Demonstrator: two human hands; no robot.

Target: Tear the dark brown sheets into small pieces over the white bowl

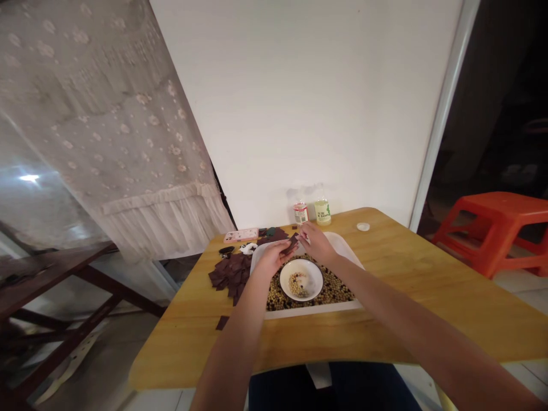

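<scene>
Reaches forward with 2 bare forearms, wide apart well behind the grip and converging on 1 shared pinch. Curls the left hand (273, 258) just left of the grip, palm turned inward, thumb and fingers closed. Sets the right hand (315, 243) just right of the grip and slightly beyond it, knuckles up, fingertips pinched at the same spot. Angles both wrists inward toward it.
</scene>
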